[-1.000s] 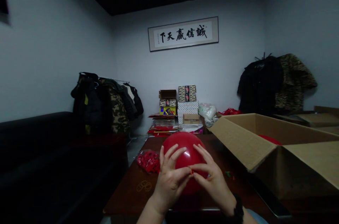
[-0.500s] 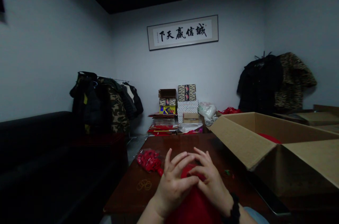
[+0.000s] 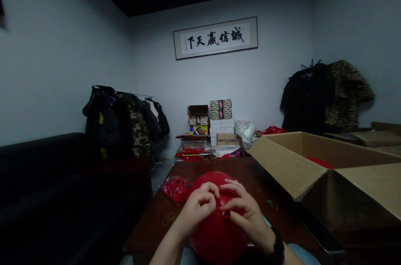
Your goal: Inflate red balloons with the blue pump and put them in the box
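A round, inflated red balloon (image 3: 216,240) sits in front of me, over the near edge of the table, with its neck turned up toward me. The rolled mouth of the balloon (image 3: 226,213) pokes out between the thumb and fingertips of my right hand (image 3: 249,213), which pinches the neck. My left hand (image 3: 199,206) is curled, its thumb and fingers closed at the left side of the neck; just what its fingertips grip is partly hidden. A dark band circles my right wrist.
A clear bag of red balloons (image 3: 175,189) and several thin rubber bands (image 3: 170,218) lie on the brown table (image 3: 150,231). At right stands an open cardboard box (image 3: 282,165) with something red inside. Small green bits (image 3: 269,203) lie near it. Stacked boxes (image 3: 221,125) stand behind the table.
The balloon has tipped or risen into fuller view, its mouth now showing toward me. My hands, earlier touching over it with fingers spread, have drawn apart and closed at the neck.
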Tool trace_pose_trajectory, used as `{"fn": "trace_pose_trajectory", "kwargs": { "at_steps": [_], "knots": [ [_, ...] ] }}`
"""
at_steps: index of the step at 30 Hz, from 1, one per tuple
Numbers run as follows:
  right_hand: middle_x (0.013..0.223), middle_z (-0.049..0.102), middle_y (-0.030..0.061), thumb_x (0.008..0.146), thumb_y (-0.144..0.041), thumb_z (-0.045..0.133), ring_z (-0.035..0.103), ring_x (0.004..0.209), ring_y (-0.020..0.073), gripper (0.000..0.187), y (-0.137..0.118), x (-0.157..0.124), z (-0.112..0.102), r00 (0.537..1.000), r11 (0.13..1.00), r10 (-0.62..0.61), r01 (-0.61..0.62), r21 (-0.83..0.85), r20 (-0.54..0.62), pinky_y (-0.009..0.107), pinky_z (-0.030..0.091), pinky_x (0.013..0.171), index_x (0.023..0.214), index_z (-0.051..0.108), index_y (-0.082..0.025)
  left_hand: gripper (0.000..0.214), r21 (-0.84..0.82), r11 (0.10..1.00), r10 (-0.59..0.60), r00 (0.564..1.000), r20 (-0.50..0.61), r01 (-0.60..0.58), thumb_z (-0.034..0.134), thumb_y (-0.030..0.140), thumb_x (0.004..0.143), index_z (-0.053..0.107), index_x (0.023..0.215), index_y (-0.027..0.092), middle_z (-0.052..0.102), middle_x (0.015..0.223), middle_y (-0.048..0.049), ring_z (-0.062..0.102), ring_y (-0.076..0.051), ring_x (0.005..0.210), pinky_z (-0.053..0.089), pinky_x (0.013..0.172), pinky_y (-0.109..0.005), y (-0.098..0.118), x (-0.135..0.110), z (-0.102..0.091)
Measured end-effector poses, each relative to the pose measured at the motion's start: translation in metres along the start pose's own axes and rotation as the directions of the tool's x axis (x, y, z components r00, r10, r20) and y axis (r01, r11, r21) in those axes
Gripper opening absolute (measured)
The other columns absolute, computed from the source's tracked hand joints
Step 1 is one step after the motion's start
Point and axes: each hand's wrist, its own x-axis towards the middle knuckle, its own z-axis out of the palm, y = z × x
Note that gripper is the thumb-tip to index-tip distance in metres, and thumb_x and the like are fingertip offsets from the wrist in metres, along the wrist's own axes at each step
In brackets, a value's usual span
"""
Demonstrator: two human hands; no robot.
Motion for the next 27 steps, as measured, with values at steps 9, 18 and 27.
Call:
{"fn": "trace_pose_trajectory", "kwargs": {
  "at_steps": [9,18,27],
  "knots": [
    [0.120,0.062,0.0011,0.078,-0.030,0.067,0.043,0.126,0.0244,0.006,-0.006,-0.001,0.008,0.999,0.998,0.049,-0.049,0.043,0.011,0.051,0.022,0.111,0.073,0.070,-0.033,0.024,-0.103,0.993,0.019,0.955,-0.294,-0.052,0.057,0.024,0.080,0.075,0.094,0.026,0.051,0.139,-0.0071,0.049,-0.028,0.125,0.037,0.106,-0.050,-0.014,-0.006,0.026],
    [0.108,0.065,-0.0001,0.079,-0.028,0.065,0.046,0.122,0.0234,0.007,-0.014,0.000,0.005,1.000,0.998,0.001,-0.003,0.067,0.028,0.048,0.028,0.108,0.076,0.069,-0.033,0.023,0.095,0.993,0.103,0.860,-0.500,-0.063,0.058,0.022,0.083,0.074,0.099,0.028,0.055,0.135,-0.0056,0.053,-0.025,0.120,0.045,0.102,-0.042,-0.009,-0.012,0.036],
    [0.110,0.064,0.0003,0.080,-0.022,0.063,0.043,0.124,0.0229,0.011,-0.013,-0.001,0.006,0.998,0.998,-0.039,0.041,-0.036,0.049,0.054,0.017,0.112,0.080,0.068,-0.031,0.015,-0.060,0.996,0.016,0.807,-0.591,-0.063,0.062,0.024,0.080,0.075,0.088,0.024,0.064,0.121,-0.0088,0.060,-0.025,0.111,0.051,0.094,-0.040,-0.004,-0.008,0.039]
  ]
}}
